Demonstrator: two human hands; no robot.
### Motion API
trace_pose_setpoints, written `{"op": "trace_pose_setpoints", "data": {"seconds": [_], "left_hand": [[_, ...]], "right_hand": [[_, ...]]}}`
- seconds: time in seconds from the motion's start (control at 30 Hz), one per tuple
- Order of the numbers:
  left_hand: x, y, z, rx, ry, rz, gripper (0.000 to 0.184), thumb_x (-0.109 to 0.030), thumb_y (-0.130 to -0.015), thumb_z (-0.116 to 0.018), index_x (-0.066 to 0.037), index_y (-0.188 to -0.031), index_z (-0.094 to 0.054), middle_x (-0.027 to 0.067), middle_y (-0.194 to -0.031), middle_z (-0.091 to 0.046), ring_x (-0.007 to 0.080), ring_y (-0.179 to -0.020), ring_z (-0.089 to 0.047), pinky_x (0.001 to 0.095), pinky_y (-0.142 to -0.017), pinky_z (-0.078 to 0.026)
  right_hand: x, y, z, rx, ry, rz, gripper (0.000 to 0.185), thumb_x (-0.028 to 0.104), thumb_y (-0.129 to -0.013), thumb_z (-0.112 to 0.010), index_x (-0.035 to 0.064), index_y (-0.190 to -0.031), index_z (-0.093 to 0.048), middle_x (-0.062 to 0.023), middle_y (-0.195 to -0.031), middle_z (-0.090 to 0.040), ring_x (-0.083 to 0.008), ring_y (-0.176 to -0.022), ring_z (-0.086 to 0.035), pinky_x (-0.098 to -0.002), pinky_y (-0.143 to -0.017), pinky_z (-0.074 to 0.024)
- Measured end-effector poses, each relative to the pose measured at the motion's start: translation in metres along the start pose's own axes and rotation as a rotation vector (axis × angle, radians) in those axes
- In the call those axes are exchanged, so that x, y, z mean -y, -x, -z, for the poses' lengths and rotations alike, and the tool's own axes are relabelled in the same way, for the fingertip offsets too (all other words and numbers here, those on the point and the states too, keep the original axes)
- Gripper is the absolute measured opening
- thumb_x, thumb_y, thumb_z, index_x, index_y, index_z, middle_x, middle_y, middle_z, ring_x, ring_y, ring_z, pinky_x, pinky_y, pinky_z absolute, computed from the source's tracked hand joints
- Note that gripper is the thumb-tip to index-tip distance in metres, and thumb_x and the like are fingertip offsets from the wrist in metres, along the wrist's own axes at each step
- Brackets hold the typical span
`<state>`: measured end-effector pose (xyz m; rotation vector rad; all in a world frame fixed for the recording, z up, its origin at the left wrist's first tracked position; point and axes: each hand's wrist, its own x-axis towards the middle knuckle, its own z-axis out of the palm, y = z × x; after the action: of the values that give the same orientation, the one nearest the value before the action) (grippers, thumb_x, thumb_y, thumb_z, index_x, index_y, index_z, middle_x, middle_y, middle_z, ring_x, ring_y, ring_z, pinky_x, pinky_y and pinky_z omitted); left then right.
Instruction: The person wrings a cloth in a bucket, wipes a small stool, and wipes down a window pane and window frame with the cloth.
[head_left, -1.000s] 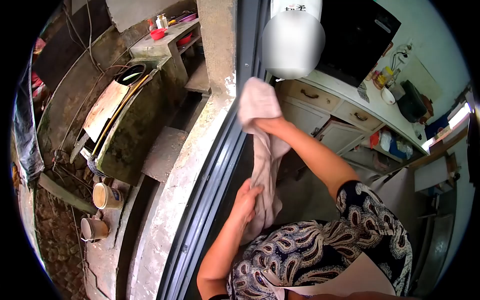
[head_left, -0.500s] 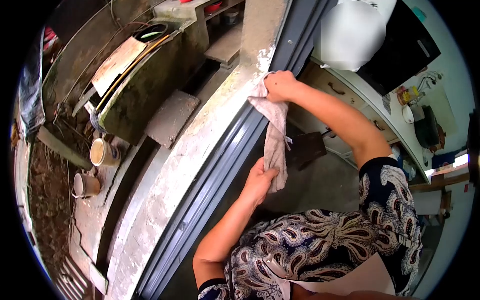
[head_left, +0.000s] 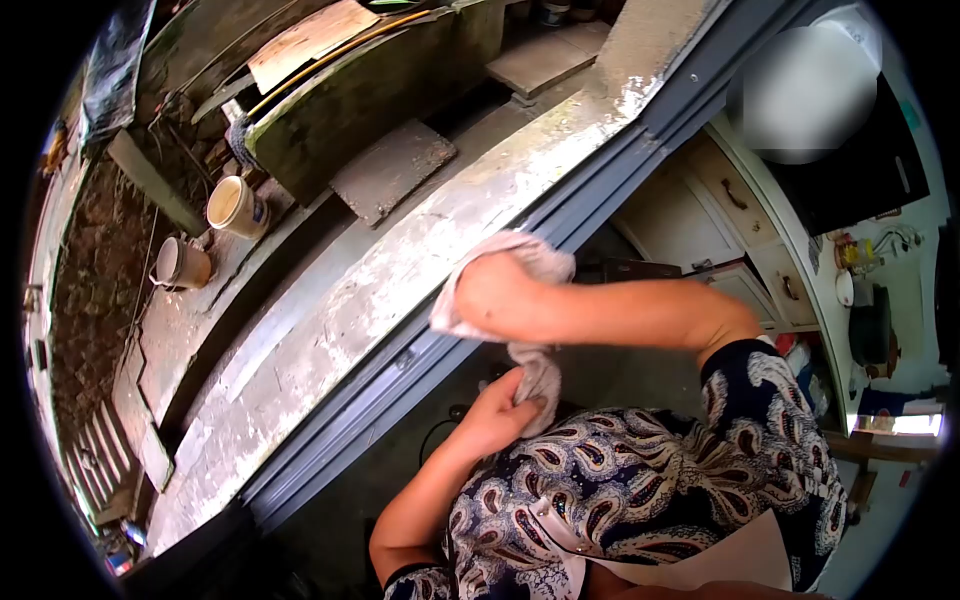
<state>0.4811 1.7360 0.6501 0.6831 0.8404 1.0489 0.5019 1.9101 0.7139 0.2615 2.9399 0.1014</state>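
A pale, greyish-pink cloth (head_left: 545,262) stretches between my two hands. My right hand (head_left: 490,295) presses its upper part onto the grey metal window track (head_left: 412,358), at the edge beside the concrete sill (head_left: 395,285). Folds of the cloth wrap round that hand and hide most of its fingers. Lower down, close to my shirt, my left hand (head_left: 500,412) is closed on the bunched, hanging end of the same cloth.
Outside stand two buckets, a whitish one (head_left: 237,207) and a smaller one (head_left: 181,264), near a stone slab (head_left: 393,170) and a mossy trough wall (head_left: 350,125). Indoors on the right are cabinet drawers (head_left: 735,195) below a counter (head_left: 830,330).
My right hand has slid down and left along the track with the cloth, nearer my left hand. My left hand has moved slightly lower, and the view has shifted.
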Motion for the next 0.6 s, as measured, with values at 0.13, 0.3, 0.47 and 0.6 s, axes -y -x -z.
{"op": "trace_pose_setpoints", "data": {"seconds": [0.13,0.3,0.47,0.6], "left_hand": [[0.001,0.064,0.019,-0.209,0.051,-0.003,0.040,0.001,-0.089,-0.054,0.001,-0.128,-0.051,0.0055,-0.118,-0.061,0.0136,-0.106,-0.056,0.0284,-0.094,-0.043],[0.013,0.116,0.024,-0.363,0.149,-0.046,0.038,0.004,-0.088,-0.053,0.002,-0.126,-0.052,0.0058,-0.118,-0.062,0.0142,-0.107,-0.057,0.0288,-0.094,-0.043],[0.014,0.139,0.026,-0.373,0.151,-0.100,0.034,0.002,-0.090,-0.053,0.000,-0.124,-0.052,0.0028,-0.112,-0.061,0.0105,-0.101,-0.056,0.0262,-0.089,-0.044],[0.002,0.144,0.030,-0.300,0.028,-0.092,0.037,-0.001,-0.090,-0.055,0.000,-0.126,-0.050,0.0017,-0.112,-0.060,0.0098,-0.102,-0.053,0.0249,-0.091,-0.041]], "right_hand": [[0.086,-0.027,-0.006,-0.197,-0.066,0.153,0.014,0.020,-0.072,-0.062,0.0086,-0.070,-0.070,-0.0100,-0.076,-0.068,-0.0225,-0.073,-0.066,-0.0345,-0.057,-0.0528],[0.151,-0.054,-0.009,-0.342,-0.163,0.285,0.014,0.019,-0.074,-0.062,0.0069,-0.076,-0.069,-0.0093,-0.080,-0.067,-0.0237,-0.076,-0.065,-0.0342,-0.061,-0.0531],[0.133,-0.043,-0.008,-0.387,-0.507,0.165,0.017,0.021,-0.075,-0.063,0.0049,-0.077,-0.069,-0.0155,-0.080,-0.068,-0.0300,-0.071,-0.069,-0.0402,-0.062,-0.0561],[0.059,-0.009,0.009,-0.332,-0.338,-0.073,0.023,0.024,-0.075,-0.056,0.0112,-0.085,-0.072,-0.0128,-0.084,-0.069,-0.0319,-0.080,-0.067,-0.0440,-0.072,-0.0547]]}}
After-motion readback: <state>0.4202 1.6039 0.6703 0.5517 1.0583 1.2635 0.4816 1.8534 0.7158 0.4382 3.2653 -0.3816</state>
